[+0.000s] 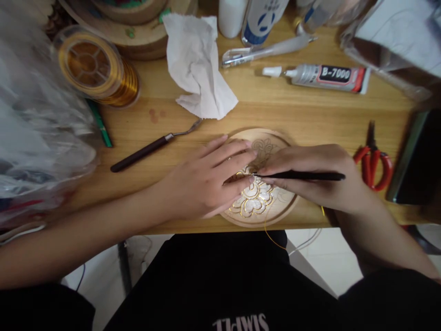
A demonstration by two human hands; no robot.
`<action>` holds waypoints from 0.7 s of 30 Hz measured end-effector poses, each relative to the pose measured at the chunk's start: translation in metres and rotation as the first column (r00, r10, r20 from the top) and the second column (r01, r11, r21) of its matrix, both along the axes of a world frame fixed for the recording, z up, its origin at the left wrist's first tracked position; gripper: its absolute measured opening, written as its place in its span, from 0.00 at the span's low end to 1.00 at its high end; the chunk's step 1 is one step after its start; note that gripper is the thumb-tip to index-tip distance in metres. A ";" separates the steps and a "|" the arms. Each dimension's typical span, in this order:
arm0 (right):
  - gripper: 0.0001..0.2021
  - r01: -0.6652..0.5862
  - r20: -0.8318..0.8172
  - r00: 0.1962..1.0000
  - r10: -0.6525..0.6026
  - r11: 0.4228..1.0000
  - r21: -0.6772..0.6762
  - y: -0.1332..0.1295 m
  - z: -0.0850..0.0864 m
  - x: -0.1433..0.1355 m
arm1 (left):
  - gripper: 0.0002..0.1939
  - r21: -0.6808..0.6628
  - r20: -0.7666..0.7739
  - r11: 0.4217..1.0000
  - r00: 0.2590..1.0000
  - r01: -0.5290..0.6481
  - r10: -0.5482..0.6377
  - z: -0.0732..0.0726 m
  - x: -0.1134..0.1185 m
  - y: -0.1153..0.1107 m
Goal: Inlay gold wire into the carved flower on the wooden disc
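Observation:
A round wooden disc (263, 133) with a raised rim lies at the table's front edge. On its face is a flower outlined in gold wire, with white petals (253, 204); a drawn flower near the far rim has no wire on it. My left hand (206, 177) rests flat over the disc's left side, its fingers stretched out and apart. From the right, my right hand (320, 172) pinches slim black tweezers (303, 175), their tip down at the wire pattern beside my left fingertips. Thin gold wire (272, 239) hangs from the disc over the table edge.
A hooked tool (141, 154) and a gold wire spool (98, 66) lie left. Behind the disc are a crumpled tissue (201, 69), a pen (268, 49) and a B-7000 glue tube (327, 78). Red-handled pliers (372, 163) and a dark phone-like slab (415, 161) lie right.

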State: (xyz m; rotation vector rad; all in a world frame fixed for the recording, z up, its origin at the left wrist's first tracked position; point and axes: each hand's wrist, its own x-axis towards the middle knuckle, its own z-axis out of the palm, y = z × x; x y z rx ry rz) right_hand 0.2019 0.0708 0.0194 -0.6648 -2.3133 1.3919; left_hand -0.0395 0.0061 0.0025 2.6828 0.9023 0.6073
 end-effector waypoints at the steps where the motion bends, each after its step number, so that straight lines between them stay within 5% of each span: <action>1: 0.06 0.003 0.002 1.000 -0.003 1.000 0.004 0.000 0.000 0.000 | 0.11 0.008 -0.012 1.000 1.000 0.000 0.000 0.000 0.000 0.000; 21: 0.07 0.224 -0.014 0.974 -0.225 0.962 0.155 -0.028 -0.002 -0.006 | 0.12 0.051 0.032 0.999 0.999 0.006 -0.008 -0.005 -0.001 -0.002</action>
